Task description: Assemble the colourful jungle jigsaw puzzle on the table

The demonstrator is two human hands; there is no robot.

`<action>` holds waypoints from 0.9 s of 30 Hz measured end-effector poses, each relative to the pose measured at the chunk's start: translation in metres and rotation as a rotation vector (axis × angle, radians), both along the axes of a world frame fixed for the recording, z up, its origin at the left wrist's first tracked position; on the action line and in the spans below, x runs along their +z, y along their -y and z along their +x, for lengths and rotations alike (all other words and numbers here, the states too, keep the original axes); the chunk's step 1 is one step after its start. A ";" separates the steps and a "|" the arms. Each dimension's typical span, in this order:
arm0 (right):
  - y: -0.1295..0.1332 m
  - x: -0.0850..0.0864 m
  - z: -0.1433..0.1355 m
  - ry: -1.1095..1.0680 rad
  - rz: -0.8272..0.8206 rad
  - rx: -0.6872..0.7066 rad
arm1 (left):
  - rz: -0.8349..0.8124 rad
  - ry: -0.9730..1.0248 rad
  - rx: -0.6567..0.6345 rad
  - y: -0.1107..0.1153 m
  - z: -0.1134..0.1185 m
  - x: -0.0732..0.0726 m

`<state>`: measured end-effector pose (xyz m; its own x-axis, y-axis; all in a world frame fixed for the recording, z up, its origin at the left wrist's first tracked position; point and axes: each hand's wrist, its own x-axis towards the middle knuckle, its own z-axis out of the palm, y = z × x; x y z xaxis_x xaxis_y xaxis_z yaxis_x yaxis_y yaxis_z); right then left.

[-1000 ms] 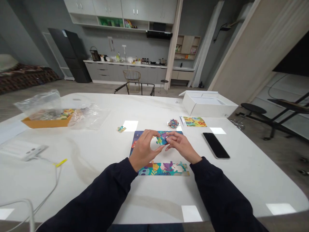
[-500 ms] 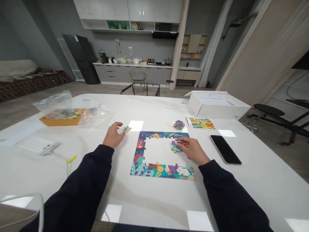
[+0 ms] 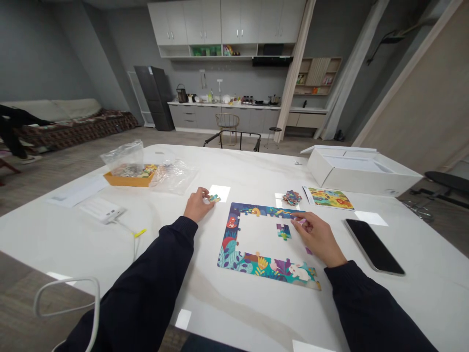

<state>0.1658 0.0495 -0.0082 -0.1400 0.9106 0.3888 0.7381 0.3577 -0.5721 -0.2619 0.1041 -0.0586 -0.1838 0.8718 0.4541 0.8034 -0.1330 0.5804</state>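
A small jigsaw piece (image 3: 214, 198) is pinched in the fingertips of my left hand (image 3: 198, 205), left of the puzzle's upper left corner. The partly joined jigsaw border (image 3: 229, 247) lies flat before me, with a rabbit, leaves and flowers on it. A loose purple and teal jigsaw piece (image 3: 284, 231) rests on the table inside the border. My right hand (image 3: 318, 235) covers much of the border's right side. Its thumb and index finger are closed near the upper right inner edge, beside a pinkish patch; whether they grip it is unclear.
A pile of jigsaw pieces (image 3: 292, 197) sits behind the border, beside a picture card (image 3: 330, 198). A phone (image 3: 373, 246) lies at right, below an open white box (image 3: 362, 168). At left are an orange tray (image 3: 128, 181), plastic bags (image 3: 174, 176) and a white cabled device (image 3: 106, 211).
My right hand has let go of the purple and teal piece and shifted right to the border's side. My left hand still holds its piece. The camera view has turned left.
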 end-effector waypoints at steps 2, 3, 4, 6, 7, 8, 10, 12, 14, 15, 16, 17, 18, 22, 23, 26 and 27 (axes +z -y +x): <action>0.000 0.000 -0.001 -0.026 -0.021 0.013 | -0.015 0.035 -0.005 0.003 0.002 0.006; 0.001 0.001 -0.002 -0.060 -0.036 0.017 | -0.014 0.060 -0.009 0.005 0.006 0.011; 0.001 0.003 -0.003 -0.113 -0.058 0.018 | 0.000 0.090 -0.014 0.008 0.013 0.018; 0.005 0.007 -0.009 -0.274 -0.140 0.041 | 0.055 0.157 -0.049 0.019 0.038 0.035; 0.007 0.010 -0.014 -0.376 -0.200 0.074 | 0.090 0.194 -0.080 0.027 0.056 0.045; 0.010 0.012 -0.020 -0.481 -0.271 0.130 | 0.110 0.223 -0.140 0.037 0.078 0.054; 0.016 0.017 -0.032 -0.675 -0.404 0.282 | 0.136 0.247 -0.282 0.059 0.125 0.069; 0.019 0.019 -0.043 -0.826 -0.495 0.383 | 0.143 0.229 -0.402 0.081 0.168 0.077; 0.019 0.021 -0.045 -0.914 -0.533 0.391 | 0.145 0.212 -0.475 0.097 0.195 0.078; 0.019 0.021 -0.042 -0.939 -0.526 0.367 | 0.142 0.201 -0.512 0.103 0.202 0.077; 0.018 0.021 -0.035 -0.954 -0.503 0.329 | 0.135 0.190 -0.548 0.106 0.206 0.075; 0.019 0.022 -0.026 -0.958 -0.473 0.283 | 0.120 0.172 -0.588 0.109 0.206 0.073; 0.021 0.022 -0.014 -0.950 -0.443 0.234 | 0.100 0.149 -0.632 0.110 0.205 0.071; 0.051 0.015 0.037 -0.799 -0.432 0.079 | -0.018 -0.002 -0.863 0.117 0.199 0.066; 0.062 0.012 0.047 -0.756 -0.438 0.042 | -0.043 -0.036 -0.925 0.120 0.199 0.065; 0.091 0.000 0.066 -0.683 -0.455 -0.047 | -0.100 -0.096 -1.067 0.130 0.206 0.062; 0.098 -0.004 0.069 -0.667 -0.460 -0.060 | -0.117 -0.108 -1.101 0.133 0.208 0.061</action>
